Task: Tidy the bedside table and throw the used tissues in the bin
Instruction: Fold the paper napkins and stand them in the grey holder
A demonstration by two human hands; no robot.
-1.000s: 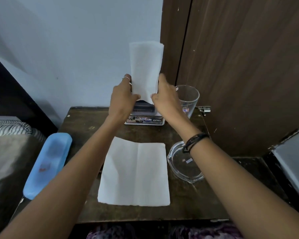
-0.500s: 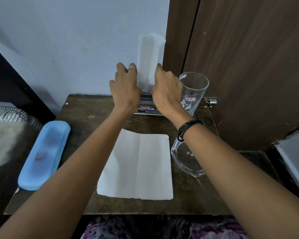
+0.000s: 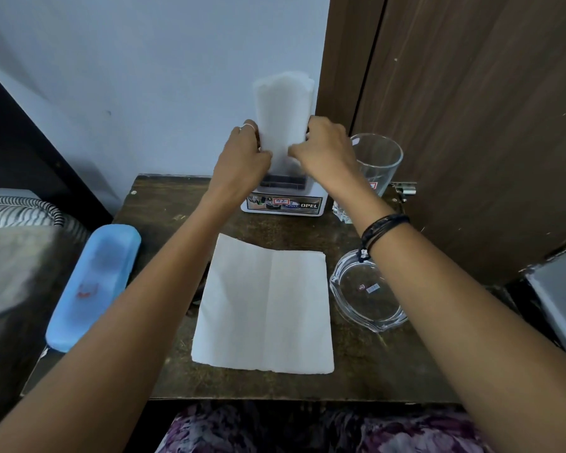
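A stack of folded white tissues (image 3: 283, 116) stands upright in a white holder (image 3: 283, 204) at the back of the dark wooden bedside table (image 3: 164, 204). My left hand (image 3: 242, 158) grips the stack's left side and my right hand (image 3: 324, 152) grips its right side. Their thumbs press on the front of the stack. A single flat white tissue (image 3: 265, 305) lies unfolded on the middle of the table, between my forearms. No bin is in view.
A drinking glass (image 3: 378, 161) stands right of the holder. A clear glass ashtray (image 3: 366, 292) sits near the right edge under my right wrist. A blue case (image 3: 92, 286) lies along the left edge beside the bed. A brown door (image 3: 471, 125) rises at right.
The tissues went from one flat sheet held above the holder to a curved stack pressed lower into it. Both hands shifted slightly around the stack and still hold its sides.
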